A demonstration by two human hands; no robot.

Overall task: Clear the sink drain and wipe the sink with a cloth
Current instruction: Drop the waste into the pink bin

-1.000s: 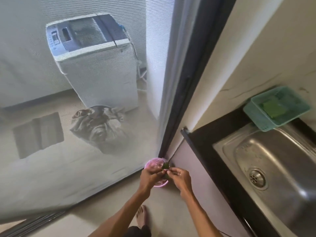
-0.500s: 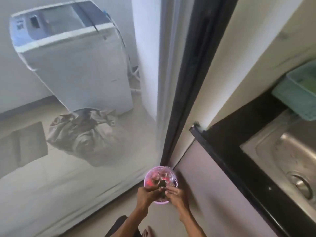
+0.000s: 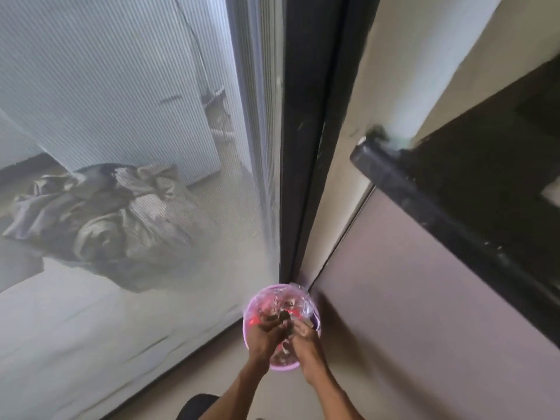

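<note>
In the head view, both hands were low over a small pink bin (image 3: 254, 347) lined with a clear plastic bag, which stood on the floor in the corner beside the dark door frame (image 3: 306, 147). The left hand (image 3: 264, 336) and the right hand (image 3: 304, 338) were close together, fingers curled, and between their fingertips there was a small dark lump (image 3: 285, 317), probably the waste taken from the drain. I cannot tell which hand really held it, because the picture was blurred. The lump was directly above the open bag, so it seemed it only needed to drop straight down. It looked dark, wet and shapeless, without a clear long axis. The sink itself was out of the picture; only the black tabletop (image 3: 472, 165) edge was visible, up and to the right, on the side of the right hand. Behind the mesh screen (image 3: 121, 116) a heap of cloth lay on the floor.
</note>
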